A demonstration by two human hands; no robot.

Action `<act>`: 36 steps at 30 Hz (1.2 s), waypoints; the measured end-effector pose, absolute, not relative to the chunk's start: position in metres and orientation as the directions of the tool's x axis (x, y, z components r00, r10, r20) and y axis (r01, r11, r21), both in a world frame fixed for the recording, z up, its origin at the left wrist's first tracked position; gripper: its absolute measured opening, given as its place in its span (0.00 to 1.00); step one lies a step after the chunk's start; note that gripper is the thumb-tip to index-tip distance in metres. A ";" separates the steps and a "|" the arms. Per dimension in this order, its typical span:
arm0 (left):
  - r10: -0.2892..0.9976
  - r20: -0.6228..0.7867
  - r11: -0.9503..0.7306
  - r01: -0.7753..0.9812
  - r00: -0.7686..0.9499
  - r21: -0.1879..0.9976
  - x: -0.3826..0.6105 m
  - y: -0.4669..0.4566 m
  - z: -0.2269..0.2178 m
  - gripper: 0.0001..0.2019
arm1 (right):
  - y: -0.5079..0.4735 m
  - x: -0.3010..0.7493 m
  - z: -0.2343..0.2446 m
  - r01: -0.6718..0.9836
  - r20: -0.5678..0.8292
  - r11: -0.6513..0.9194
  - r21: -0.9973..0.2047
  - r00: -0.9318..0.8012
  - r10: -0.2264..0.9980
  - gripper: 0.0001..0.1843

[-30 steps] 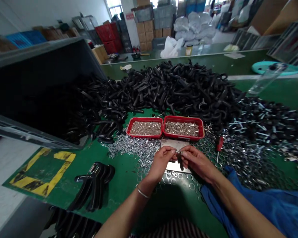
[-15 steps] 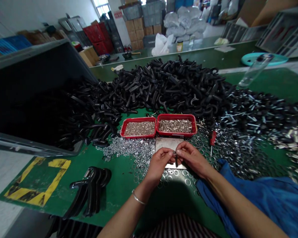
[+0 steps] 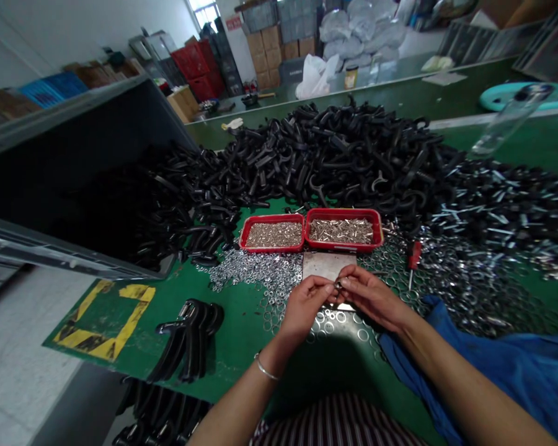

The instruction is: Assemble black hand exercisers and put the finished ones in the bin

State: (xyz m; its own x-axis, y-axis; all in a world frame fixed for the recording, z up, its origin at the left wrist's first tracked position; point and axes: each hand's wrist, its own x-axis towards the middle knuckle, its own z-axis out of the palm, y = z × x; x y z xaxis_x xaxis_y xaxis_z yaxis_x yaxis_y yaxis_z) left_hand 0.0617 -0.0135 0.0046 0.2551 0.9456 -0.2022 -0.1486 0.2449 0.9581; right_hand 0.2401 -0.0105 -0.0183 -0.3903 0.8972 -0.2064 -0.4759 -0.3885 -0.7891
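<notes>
While the left hand (image 3: 304, 310) pinches one side of a small dark part (image 3: 338, 285), the right hand (image 3: 376, 301) has its fingers closed on the other! It's held over the metal plate (image 3: 325, 265), its shape mostly hidden by fingertips. Just beyond, a left red tray (image 3: 272, 249) and a right red tray (image 3: 344, 247) sit side by side on the green surface (image 3: 242, 334), a screwdriver (image 3: 415, 253) lying to the right.

Left hand (image 3: 304, 306) and right hand (image 3: 376, 299) meet over a metal plate (image 3: 323, 265)
Pinched between them, a small dark part (image 3: 338, 285); on the far side, two red trays (image 3: 272, 249) of metal bits (image 3: 275, 235); to the right, a screwdriver (image 3: 414, 257); near right, blue cloth (image 3: 502, 359)
</notes>
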 end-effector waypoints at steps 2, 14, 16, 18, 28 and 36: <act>0.950 -0.191 0.231 -0.145 0.246 0.962 0.061 -0.015 0.003 0.09 | -0.011 0.240 -0.019 -0.464 -0.212 -0.389 -0.796 -0.389 0.897 0.10; 0.973 -0.154 0.165 -0.053 0.171 0.985 0.059 -0.018 -0.002 0.09 | -0.012 0.240 -0.016 -0.419 -0.249 -0.425 -0.802 -0.412 0.876 0.14; 0.972 -0.120 0.125 -0.015 0.200 0.992 0.056 -0.020 0.001 0.09 | -0.013 0.241 -0.015 -0.435 -0.278 -0.470 -0.768 -0.435 0.857 0.14; 0.969 -0.053 0.040 0.061 0.240 0.997 0.052 -0.021 0.004 0.09 | -0.013 0.244 -0.015 -0.438 -0.319 -0.519 -0.734 -0.453 0.833 0.13; 0.880 0.261 -0.440 0.475 0.396 0.762 0.041 -0.031 0.004 0.15 | -0.017 0.229 -0.012 -0.264 -0.281 -0.304 -0.915 -0.121 0.952 0.21; 0.897 0.117 -0.388 0.632 0.427 0.671 -0.023 -0.024 0.046 0.14 | -0.023 0.243 0.003 0.193 -0.091 -0.058 -0.980 -0.168 0.982 0.21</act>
